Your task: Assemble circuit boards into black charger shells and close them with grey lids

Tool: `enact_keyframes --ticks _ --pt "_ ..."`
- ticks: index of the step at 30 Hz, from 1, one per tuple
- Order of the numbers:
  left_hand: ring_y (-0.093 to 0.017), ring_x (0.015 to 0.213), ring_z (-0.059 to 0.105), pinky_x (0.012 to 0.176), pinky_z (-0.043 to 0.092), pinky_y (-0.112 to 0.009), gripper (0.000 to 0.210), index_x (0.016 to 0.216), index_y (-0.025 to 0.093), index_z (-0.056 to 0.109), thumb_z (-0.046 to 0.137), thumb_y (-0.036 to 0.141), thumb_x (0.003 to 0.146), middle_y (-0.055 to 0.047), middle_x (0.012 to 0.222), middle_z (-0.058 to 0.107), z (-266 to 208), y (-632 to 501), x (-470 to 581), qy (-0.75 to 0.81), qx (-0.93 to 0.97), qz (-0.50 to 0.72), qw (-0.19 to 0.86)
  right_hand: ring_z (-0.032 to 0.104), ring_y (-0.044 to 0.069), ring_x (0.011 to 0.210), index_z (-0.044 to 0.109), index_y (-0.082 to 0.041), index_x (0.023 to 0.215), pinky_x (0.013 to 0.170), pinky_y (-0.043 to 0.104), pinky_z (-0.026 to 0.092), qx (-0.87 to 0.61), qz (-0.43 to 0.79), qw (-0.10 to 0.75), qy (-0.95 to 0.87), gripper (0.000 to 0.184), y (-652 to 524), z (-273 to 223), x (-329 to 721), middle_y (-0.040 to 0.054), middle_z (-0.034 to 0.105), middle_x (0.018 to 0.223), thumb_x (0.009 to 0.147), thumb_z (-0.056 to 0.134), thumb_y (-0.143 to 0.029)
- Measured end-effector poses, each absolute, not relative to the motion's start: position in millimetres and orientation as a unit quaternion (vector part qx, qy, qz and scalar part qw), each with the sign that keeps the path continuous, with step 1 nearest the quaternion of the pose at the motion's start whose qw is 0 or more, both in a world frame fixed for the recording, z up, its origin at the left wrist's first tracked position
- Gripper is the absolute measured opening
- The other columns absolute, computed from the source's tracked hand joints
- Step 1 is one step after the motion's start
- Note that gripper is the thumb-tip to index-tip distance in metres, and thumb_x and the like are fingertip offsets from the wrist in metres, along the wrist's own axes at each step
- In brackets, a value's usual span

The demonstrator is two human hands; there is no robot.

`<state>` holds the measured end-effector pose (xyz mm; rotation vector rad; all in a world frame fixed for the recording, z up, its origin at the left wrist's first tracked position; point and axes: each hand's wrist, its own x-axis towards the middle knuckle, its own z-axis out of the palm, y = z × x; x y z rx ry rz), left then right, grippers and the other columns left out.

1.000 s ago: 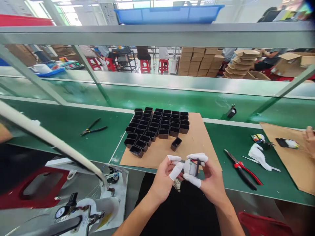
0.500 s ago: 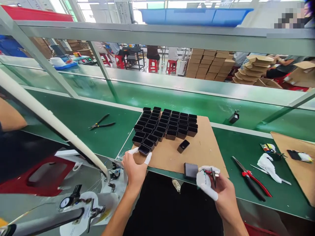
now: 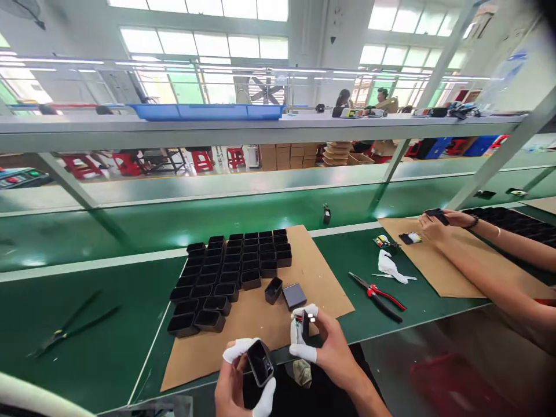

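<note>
My left hand [image 3: 232, 382], with white finger covers on thumb and finger, grips a black open-topped box [image 3: 260, 364] by its sides, its opening tilted toward me. In my right hand [image 3: 332, 347], also with white finger covers, is a small electronic assembly [image 3: 306, 327] with a dark board, red wire and a pale part; the fingers partly hide it. The two hands are apart, near the table's front edge. Several more black boxes [image 3: 230, 267] stand in rows on a cardboard sheet [image 3: 319, 272]. A separate black box [image 3: 273, 291] sits beside a dark, flat-faced block [image 3: 295, 296].
Long-nose pliers [image 3: 377, 296] with red-and-black handles lie to the right, near a crumpled white piece [image 3: 390, 267]. Black-handled pliers [image 3: 65, 331] lie left. A co-worker's hands [image 3: 438, 226] hold a dark part at the right. A shelf beam [image 3: 243, 136] crosses above the bench.
My left hand has lifted a black box away from the near end of the rows. My view has swung right and up, bringing the co-worker's arms into sight. The right hand still holds the assembly.
</note>
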<state>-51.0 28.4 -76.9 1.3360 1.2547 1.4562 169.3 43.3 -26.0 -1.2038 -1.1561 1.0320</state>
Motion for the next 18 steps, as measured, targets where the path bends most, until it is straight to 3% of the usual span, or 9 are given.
enact_keyframes --ticks 2,4,8,11,13,16,18 --pt "-0.038 0.116 0.077 0.108 0.066 -0.059 0.059 0.123 0.029 0.066 0.088 0.061 0.079 -0.014 0.125 0.071 -60.4 32.5 -46.5 0.465 0.549 0.554 0.419 0.073 0.025 0.082 0.083 -0.026 0.113 0.082 0.039 0.065 -0.468 0.456 0.585 -0.481 0.065 38.1 -16.8 176.6 0.004 0.079 0.095 0.062 0.106 -0.058" --pt "-0.037 0.114 0.077 0.106 0.067 -0.058 0.055 0.122 0.029 0.071 0.093 0.048 0.076 -0.014 0.125 0.072 -39.0 37.7 -44.4 0.432 0.586 0.531 0.434 0.071 0.023 0.072 0.083 -0.028 0.112 0.066 0.036 0.062 -0.432 0.46 0.613 -0.475 0.066 27.0 -2.9 183.2 0.0052 0.079 0.094 0.059 0.108 -0.058" --pt "-0.031 0.107 0.079 0.1 0.07 -0.047 0.062 0.13 0.028 0.072 0.096 0.021 0.072 -0.011 0.119 0.074 10.9 45.6 -38.1 0.299 0.684 0.495 0.445 0.08 0.034 0.088 0.085 -0.032 0.114 0.075 0.047 0.069 -0.393 0.405 0.653 -0.505 0.065 -5.5 35.4 199.8 0.012 0.081 0.104 0.06 0.108 -0.06" --pt "-0.028 0.104 0.078 0.093 0.07 -0.041 0.069 0.135 0.026 0.069 0.095 0.018 0.072 -0.011 0.117 0.074 37.7 49.8 -28.7 0.206 0.7 0.499 0.467 0.081 0.04 0.096 0.082 -0.032 0.119 0.078 0.056 0.072 -0.416 0.308 0.68 -0.52 0.066 -24.3 58.9 214.0 0.0136 0.079 0.102 0.067 0.101 -0.07" --pt "-0.027 0.101 0.077 0.09 0.069 -0.04 0.074 0.139 0.027 0.068 0.098 0.021 0.072 -0.011 0.118 0.075 47.0 50.0 -21.8 0.185 0.704 0.504 0.466 0.081 0.039 0.089 0.082 -0.034 0.114 0.074 0.056 0.072 -0.446 0.234 0.682 -0.531 0.059 -31.4 69.6 219.7 0.0114 0.079 0.094 0.072 0.096 -0.072" --pt "-0.027 0.099 0.077 0.087 0.07 -0.043 0.074 0.141 0.029 0.067 0.099 0.026 0.074 -0.01 0.117 0.077 51.6 46.1 -13.8 0.187 0.709 0.508 0.453 0.08 0.037 0.079 0.083 -0.036 0.11 0.071 0.056 0.071 -0.475 0.17 0.66 -0.557 0.04 -36.8 82.8 218.5 0.0102 0.079 0.087 0.085 0.09 -0.066" --pt "-0.028 0.098 0.077 0.086 0.07 -0.044 0.074 0.141 0.029 0.067 0.099 0.026 0.074 -0.01 0.116 0.077 51.0 43.4 -11.9 0.193 0.717 0.507 0.438 0.08 0.038 0.08 0.084 -0.037 0.112 0.07 0.056 0.071 -0.486 0.184 0.64 -0.567 0.035 -38.5 90.0 214.6 0.0112 0.081 0.088 0.086 0.09 -0.06"
